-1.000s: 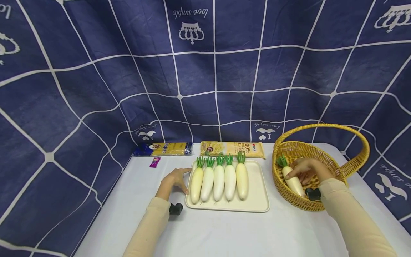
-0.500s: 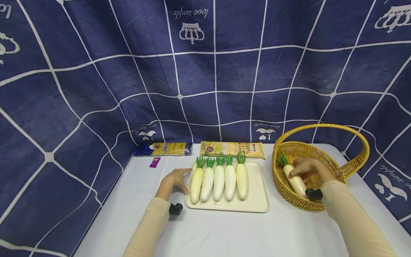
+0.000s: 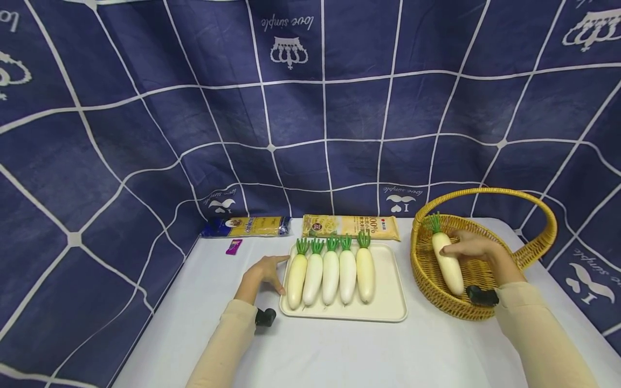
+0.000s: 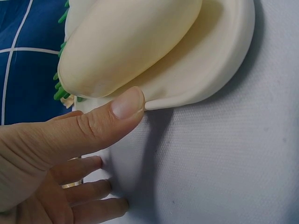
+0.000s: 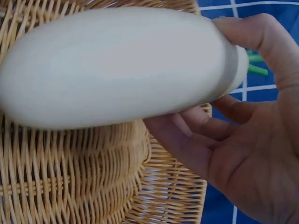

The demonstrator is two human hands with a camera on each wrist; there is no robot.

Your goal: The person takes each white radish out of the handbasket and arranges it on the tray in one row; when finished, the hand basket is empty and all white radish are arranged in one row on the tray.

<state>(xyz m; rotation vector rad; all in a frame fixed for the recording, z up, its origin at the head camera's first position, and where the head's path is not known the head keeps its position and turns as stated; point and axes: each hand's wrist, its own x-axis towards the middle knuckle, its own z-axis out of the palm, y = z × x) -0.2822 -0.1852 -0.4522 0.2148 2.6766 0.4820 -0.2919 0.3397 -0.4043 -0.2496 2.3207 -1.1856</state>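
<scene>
Over the wicker basket [image 3: 436, 306], my right hand [image 3: 473, 247] grips a white radish [image 3: 448, 264] with green leaf stubs. Its thumb [image 5: 243, 32] lies on one side near the leafy end, and the other fingers curl under it in the right wrist view. On the left, my left hand [image 3: 264, 272] rests at the side of a cream tray [image 3: 388, 291], fingers spread and relaxed. The left thumb [image 4: 128, 103] touches the tray's rim. Several white and yellowish radishes [image 3: 331, 277] lie side by side on the tray, leaves away from me.
Behind the tray lie a yellow pasta packet [image 3: 351, 227] and a blue-and-yellow pasta packet [image 3: 247, 226]. A small purple wrapped sweet [image 3: 234, 247] sits left of the tray. The basket's tall handle [image 3: 550, 226] arches over it. A blue curtain [image 3: 301, 118] hangs behind the table.
My right hand has tightened its hold on the radish and raised it within the basket, turning it more upright in the head view. The left hand has stayed at the tray.
</scene>
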